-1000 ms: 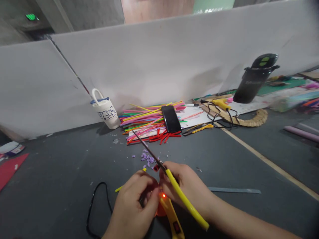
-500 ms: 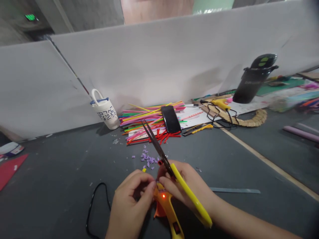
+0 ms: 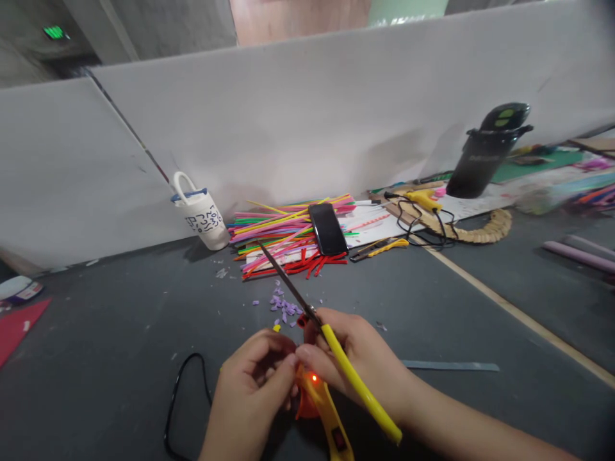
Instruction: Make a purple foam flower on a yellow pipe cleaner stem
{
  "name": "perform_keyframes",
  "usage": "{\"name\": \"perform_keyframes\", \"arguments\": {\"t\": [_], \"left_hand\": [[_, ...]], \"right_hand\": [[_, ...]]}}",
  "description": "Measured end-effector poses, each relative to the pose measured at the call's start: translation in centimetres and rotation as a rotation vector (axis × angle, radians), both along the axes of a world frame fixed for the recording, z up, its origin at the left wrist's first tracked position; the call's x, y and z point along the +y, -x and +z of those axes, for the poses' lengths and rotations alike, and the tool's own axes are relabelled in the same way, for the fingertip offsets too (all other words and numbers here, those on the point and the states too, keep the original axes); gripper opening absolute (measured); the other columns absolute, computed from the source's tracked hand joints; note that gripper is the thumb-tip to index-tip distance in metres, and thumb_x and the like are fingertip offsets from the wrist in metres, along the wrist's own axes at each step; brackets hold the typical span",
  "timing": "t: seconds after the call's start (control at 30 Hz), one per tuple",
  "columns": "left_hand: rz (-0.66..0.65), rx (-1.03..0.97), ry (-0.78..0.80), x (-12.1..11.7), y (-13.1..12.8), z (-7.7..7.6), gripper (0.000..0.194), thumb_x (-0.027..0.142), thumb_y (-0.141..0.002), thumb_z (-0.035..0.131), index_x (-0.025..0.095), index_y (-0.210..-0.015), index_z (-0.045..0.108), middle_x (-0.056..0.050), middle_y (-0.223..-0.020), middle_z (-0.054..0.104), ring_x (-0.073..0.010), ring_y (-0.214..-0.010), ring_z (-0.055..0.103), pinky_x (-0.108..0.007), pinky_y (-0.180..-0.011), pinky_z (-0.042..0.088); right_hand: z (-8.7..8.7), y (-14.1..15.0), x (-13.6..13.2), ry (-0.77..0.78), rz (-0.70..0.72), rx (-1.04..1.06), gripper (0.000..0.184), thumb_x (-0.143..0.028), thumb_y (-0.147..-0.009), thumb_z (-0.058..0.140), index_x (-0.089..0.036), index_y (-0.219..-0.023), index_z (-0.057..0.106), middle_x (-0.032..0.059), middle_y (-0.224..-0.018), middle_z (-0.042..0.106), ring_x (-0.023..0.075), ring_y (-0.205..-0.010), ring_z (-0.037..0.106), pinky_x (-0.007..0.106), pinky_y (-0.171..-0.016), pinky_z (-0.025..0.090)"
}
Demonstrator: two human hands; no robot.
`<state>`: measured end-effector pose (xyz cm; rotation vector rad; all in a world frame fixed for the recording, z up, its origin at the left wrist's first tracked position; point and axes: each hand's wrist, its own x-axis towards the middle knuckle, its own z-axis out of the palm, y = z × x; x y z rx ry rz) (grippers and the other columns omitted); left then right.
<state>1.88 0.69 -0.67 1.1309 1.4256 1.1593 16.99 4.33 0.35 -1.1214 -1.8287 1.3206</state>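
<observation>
My right hand (image 3: pixel 358 358) holds yellow-handled scissors (image 3: pixel 342 358), their blades closed together and pointing up and away to the left. Its thumb and fingertips meet those of my left hand (image 3: pixel 254 384), whose fingers are pinched together. Whatever lies between the fingertips is too hidden to make out. Just past my right fingers shows a small dark red rolled piece (image 3: pixel 302 321). Below the hands lies a yellow-orange glue gun (image 3: pixel 327 410) with a lit red light and a dark switch; my hands cover its front end. An orange piece (image 3: pixel 306 407) shows beside it.
Purple scraps (image 3: pixel 284 306) lie beyond my hands. Further back are colourful pipe cleaners (image 3: pixel 273 227), a phone (image 3: pixel 328 229), a utility knife (image 3: pixel 379 248), a white cup (image 3: pixel 204 221), another glue gun (image 3: pixel 423 198) and a black bottle (image 3: pixel 485 160). A black cord (image 3: pixel 175 390) loops at left.
The scissors' blades have come together and swung a little left. My right hand has shifted slightly left, its thumb now against my left fingertips.
</observation>
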Motion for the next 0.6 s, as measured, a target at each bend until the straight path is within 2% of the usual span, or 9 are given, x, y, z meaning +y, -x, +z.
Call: {"name": "perform_keyframes", "arguments": {"t": [0.1,0.17,0.23,0.4,0.6], "left_hand": [[0.109,-0.248,0.068,0.5,0.8,0.1,0.012,0.026,-0.066,0.074,0.017,-0.068,0.066,0.004,-0.051,0.059,-0.0079,-0.041,0.05,-0.016,-0.039,0.04],[0.22,-0.355,0.023,0.7,1.1,0.3,0.014,0.024,-0.062,0.077,0.017,-0.068,0.067,0.003,-0.053,0.061,-0.0071,-0.042,0.052,-0.014,-0.038,0.04],[0.27,-0.405,-0.028,0.7,1.3,0.6,0.014,0.022,-0.061,0.079,0.016,-0.068,0.068,0.003,-0.055,0.063,-0.0065,-0.043,0.053,-0.013,-0.039,0.042],[0.278,-0.475,-0.102,0.4,1.1,0.9,0.011,0.021,-0.063,0.079,0.018,-0.07,0.07,0.004,-0.054,0.064,-0.0062,-0.043,0.055,-0.013,-0.041,0.045],[0.26,-0.499,-0.13,0.3,1.0,0.9,0.011,0.021,-0.063,0.079,0.018,-0.071,0.071,0.003,-0.054,0.065,-0.0067,-0.043,0.056,-0.013,-0.043,0.047]], "right_hand": [[0.1,-0.1,0.0,-0.08,-0.011,-0.235,0.027,-0.045,-0.075,0.062,-0.019,-0.081,0.053,-0.0016,-0.067,0.057,0.0146,-0.058,0.049,0.024,-0.053,0.037],[-0.1,0.1,-0.1,-0.17,-0.041,-0.406,0.037,-0.05,-0.071,0.067,-0.019,-0.085,0.054,0.0018,-0.072,0.062,0.0189,-0.063,0.055,0.027,-0.056,0.038],[-0.6,0.4,-0.2,-0.266,-0.058,-0.515,0.044,-0.054,-0.068,0.069,-0.018,-0.087,0.053,0.0051,-0.077,0.064,0.0235,-0.068,0.059,0.03,-0.058,0.039],[-1.7,0.7,-0.7,-0.399,-0.035,-0.606,0.049,-0.063,-0.071,0.062,-0.018,-0.088,0.054,0.0072,-0.077,0.066,0.0279,-0.068,0.064,0.033,-0.057,0.04],[-2.0,0.5,-0.8,-0.429,-0.024,-0.635,0.05,-0.064,-0.074,0.058,-0.017,-0.091,0.055,0.007,-0.075,0.066,0.0289,-0.067,0.065,0.034,-0.055,0.041]]}}
